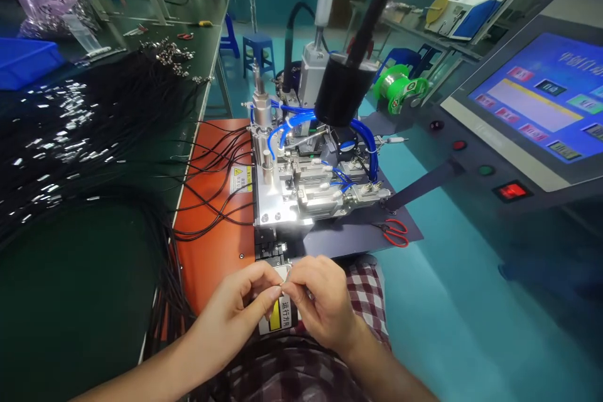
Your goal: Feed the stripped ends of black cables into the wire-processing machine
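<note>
My left hand [242,298] and my right hand [325,301] meet in front of the machine [320,198], low in the head view. Thumb and forefinger of each are pinched, the tips almost touching. What they pinch is too small and too covered by the fingers to make out. Just below the fingertips shows a white label [285,315] with a yellow stripe. Several black cables [214,217] run over the orange plate [207,264] into the machine's left side, beyond my left hand.
A big heap of black cables [94,119] with metal ends covers the dark table [80,289] on the left. Red-handled scissors [396,232] lie right of the machine. A control screen [541,97] and a green wire spool [400,88] stand further right. A black tube [346,88] hangs overhead.
</note>
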Motion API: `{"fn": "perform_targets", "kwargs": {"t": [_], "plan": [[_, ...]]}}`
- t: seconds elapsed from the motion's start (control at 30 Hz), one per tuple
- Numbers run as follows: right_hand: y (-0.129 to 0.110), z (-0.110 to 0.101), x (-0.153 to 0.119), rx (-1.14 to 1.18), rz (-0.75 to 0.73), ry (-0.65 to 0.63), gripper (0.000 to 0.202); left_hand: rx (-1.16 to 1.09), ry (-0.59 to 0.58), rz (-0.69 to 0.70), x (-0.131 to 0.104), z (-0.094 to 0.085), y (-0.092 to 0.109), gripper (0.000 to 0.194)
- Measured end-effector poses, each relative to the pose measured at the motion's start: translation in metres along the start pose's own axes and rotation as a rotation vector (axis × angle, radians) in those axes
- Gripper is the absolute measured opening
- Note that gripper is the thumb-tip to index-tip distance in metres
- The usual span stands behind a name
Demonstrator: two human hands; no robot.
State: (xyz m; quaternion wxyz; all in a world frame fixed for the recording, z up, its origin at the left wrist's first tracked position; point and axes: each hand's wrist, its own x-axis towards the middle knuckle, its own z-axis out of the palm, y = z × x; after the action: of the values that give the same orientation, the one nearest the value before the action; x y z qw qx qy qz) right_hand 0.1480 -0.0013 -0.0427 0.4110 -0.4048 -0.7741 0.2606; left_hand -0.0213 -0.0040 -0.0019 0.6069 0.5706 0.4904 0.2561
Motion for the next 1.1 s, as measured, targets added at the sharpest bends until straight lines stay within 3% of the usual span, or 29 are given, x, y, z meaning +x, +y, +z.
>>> {"fn": "perform_targets", "kwargs": {"t": [0.13, 0.33, 0.5, 0.6, 0.83, 1.1], "plan": [[0.008, 0.005, -0.002, -0.099, -0.067, 0.058, 0.025, -0.028, -0.004, -0.034, 0.002, -0.001, 0.000, 0.022], [0.010, 0.006, -0.007, -0.002, 0.007, 0.107, 0.054, -0.036, -0.037, -0.059, 0.000, -0.003, -0.004, 0.022], [0.006, 0.003, -0.003, -0.015, -0.086, 0.042, 0.014, -0.025, -0.033, -0.057, -0.002, -0.003, -0.002, 0.022], [0.006, 0.004, -0.003, -0.005, -0.112, 0.039, 0.016, -0.036, -0.053, -0.062, -0.002, -0.002, -0.001, 0.021], [0.007, 0.006, -0.012, 0.280, 0.256, 0.183, 0.040, -0.106, -0.038, -0.069, -0.003, -0.003, -0.002, 0.022], [-0.013, -0.003, -0.006, 0.595, 0.661, 0.082, 0.022, -0.198, 0.015, -0.198, 0.002, -0.004, 0.001, 0.023]]}}
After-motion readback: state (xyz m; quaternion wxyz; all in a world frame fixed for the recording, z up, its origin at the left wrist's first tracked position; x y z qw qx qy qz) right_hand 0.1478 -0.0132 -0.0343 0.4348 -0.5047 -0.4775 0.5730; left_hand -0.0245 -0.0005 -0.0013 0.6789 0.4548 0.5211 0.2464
